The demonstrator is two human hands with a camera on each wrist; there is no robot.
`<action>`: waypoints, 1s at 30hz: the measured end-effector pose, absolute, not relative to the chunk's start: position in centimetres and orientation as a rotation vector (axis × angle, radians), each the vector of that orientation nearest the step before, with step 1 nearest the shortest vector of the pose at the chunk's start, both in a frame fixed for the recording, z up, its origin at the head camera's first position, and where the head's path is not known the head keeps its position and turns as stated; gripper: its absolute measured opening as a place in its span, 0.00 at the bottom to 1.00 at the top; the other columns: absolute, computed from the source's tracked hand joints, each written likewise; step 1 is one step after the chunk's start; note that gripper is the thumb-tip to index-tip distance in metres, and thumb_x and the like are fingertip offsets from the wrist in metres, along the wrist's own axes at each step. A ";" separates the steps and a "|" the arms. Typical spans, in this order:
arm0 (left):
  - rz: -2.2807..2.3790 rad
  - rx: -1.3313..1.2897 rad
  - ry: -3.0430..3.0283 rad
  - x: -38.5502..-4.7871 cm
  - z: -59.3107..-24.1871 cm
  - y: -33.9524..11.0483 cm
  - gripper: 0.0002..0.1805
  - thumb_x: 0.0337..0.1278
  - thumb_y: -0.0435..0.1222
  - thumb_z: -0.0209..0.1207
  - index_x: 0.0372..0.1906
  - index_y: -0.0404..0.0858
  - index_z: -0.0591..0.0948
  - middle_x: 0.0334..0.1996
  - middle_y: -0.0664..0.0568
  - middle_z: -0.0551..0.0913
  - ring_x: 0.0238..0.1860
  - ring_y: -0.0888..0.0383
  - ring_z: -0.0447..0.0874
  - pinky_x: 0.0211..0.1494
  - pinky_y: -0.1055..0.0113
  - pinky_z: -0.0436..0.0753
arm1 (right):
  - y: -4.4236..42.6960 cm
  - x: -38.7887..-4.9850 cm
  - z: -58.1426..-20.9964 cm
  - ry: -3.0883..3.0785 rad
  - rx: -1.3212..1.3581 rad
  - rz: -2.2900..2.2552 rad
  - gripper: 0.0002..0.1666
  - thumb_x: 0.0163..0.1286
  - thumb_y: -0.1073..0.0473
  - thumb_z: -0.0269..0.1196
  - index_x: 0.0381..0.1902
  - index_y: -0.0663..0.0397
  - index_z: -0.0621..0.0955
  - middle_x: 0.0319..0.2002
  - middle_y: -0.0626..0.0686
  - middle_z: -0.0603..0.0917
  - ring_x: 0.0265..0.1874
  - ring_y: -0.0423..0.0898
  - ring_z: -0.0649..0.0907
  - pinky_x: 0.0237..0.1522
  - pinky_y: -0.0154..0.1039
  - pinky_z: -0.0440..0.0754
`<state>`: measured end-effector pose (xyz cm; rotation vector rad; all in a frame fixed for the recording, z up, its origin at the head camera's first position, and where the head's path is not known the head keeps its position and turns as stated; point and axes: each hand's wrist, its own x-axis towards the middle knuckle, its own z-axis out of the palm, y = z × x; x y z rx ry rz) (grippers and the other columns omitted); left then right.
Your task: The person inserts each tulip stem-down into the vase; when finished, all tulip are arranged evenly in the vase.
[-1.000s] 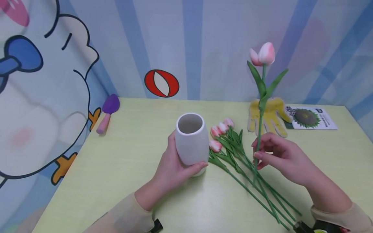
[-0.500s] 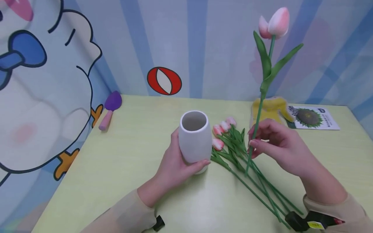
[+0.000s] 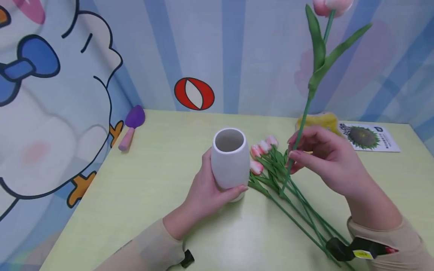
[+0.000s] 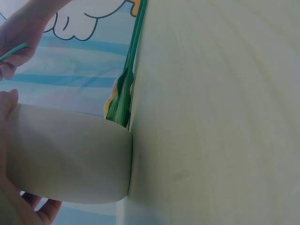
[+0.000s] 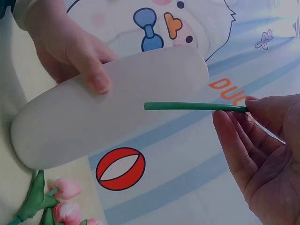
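Note:
A white vase (image 3: 230,165) stands upright on the table, its round mouth facing up and nothing visible inside. My left hand (image 3: 211,192) grips it from the left, thumb across the front. To the right, my right hand (image 3: 325,158) pinches the green stem of a pink-and-white tulip (image 3: 315,79) between thumb and fingers. That flower is raised, with its bloom partly cut off by the top of the head view. In the right wrist view the stem's cut end (image 5: 150,106) points toward the vase and appears apart from it. Several more tulips (image 3: 271,165) lie on the table between vase and right hand.
A yellow glove (image 3: 320,121), partly hidden by my right hand, lies at the back beside a card with a plant picture (image 3: 369,137). A purple trowel with a pink handle (image 3: 132,126) rests at the back left. A printed wall panel (image 3: 264,56) borders the table (image 3: 162,165).
My right hand has lifted the tulip and brought it slightly left, so its bloom now leaves the top of the head view. My left hand keeps holding the vase in place.

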<state>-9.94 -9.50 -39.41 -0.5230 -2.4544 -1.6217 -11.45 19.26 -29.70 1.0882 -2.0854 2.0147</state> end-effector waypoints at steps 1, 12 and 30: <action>-1.621 -0.522 -2.453 -9.9 -39.4 -9.5 0.62 0.43 0.44 0.81 0.78 0.54 0.52 0.64 0.59 0.74 0.58 0.57 0.79 0.61 0.50 0.81 | 19.1 -11.4 -29.6 -2.064 1.095 2.025 0.15 0.65 0.85 0.58 0.48 0.75 0.75 0.41 0.53 0.84 0.31 0.47 0.88 0.32 0.43 0.90; -1.626 -0.536 -2.452 -9.9 -39.3 -9.5 0.62 0.43 0.44 0.81 0.79 0.54 0.52 0.65 0.58 0.74 0.59 0.56 0.79 0.62 0.49 0.80 | 17.5 -10.7 -28.6 -1.896 1.126 2.084 0.17 0.63 0.88 0.58 0.49 0.80 0.76 0.39 0.58 0.84 0.29 0.50 0.89 0.33 0.43 0.90; -1.632 -0.516 -2.467 -9.9 -39.2 -9.5 0.61 0.43 0.43 0.81 0.79 0.55 0.52 0.64 0.60 0.74 0.59 0.56 0.79 0.62 0.50 0.80 | 15.9 -9.1 -26.6 -1.831 1.049 1.828 0.16 0.64 0.80 0.66 0.47 0.83 0.75 0.41 0.57 0.86 0.30 0.46 0.88 0.34 0.37 0.89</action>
